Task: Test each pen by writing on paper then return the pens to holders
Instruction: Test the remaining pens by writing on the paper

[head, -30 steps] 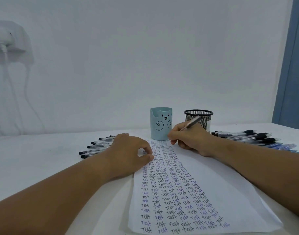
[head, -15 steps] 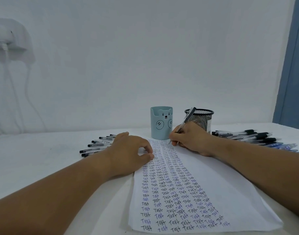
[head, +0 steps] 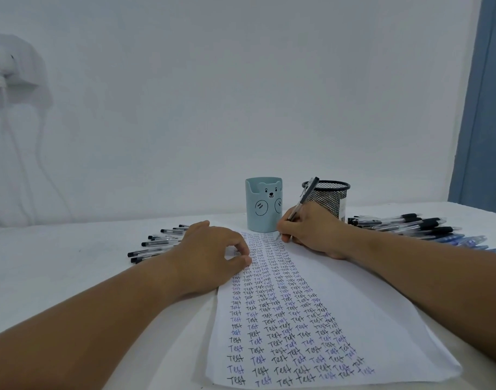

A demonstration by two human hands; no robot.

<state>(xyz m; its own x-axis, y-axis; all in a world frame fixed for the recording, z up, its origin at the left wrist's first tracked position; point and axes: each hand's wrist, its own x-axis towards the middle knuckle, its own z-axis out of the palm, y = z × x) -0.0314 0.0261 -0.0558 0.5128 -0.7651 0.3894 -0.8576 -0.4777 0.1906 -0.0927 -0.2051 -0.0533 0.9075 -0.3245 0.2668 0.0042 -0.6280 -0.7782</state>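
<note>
My right hand [head: 311,230] grips a pen [head: 299,206], tip on the paper [head: 382,319]; my left hand [head: 210,257], fingers loosely curled, rests on the sheet's edge, holding nothing.

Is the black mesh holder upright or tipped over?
Upright: the black mesh holder stands on its base on the table, round rim on top.

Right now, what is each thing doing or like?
Pen: held tilted, tip on paper.
Right hand: gripping the pen.
Left hand: resting on the paper's left edge.
Paper: flat, partly covered in "Test".
Bear cup: upright.
Mesh cup: upright.
Loose pens: lying on table.
</note>
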